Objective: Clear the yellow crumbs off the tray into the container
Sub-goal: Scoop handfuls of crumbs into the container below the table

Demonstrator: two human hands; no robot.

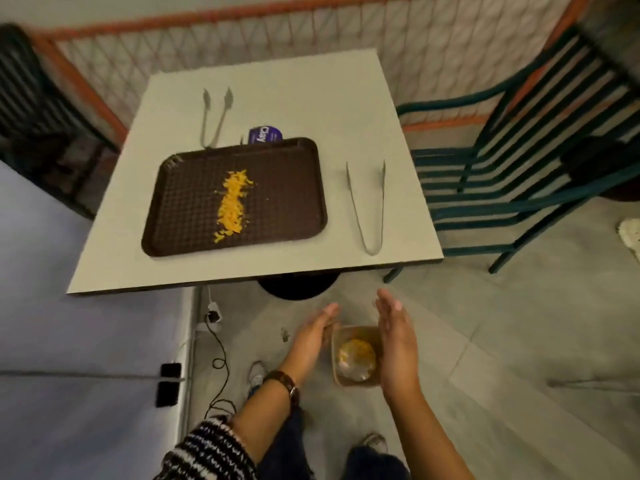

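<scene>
A dark brown tray (287, 188) lies on the white table (311, 98), with a long heap of yellow crumbs (231, 206) down its middle. Below the table's front edge, a brown square container (337, 377) sits on the floor and holds some yellow crumbs. My left hand (311, 336) and my right hand (396, 336) hover on either side of the container, fingers straight, palms facing each other. Neither hand holds anything.
Metal tongs (370, 206) lie right of the tray, another pair of tongs (214, 116) behind it, beside a purple clay tub (265, 135). A green slatted chair (519, 174) stands at the right. A black cable (218, 355) runs over the floor at the left.
</scene>
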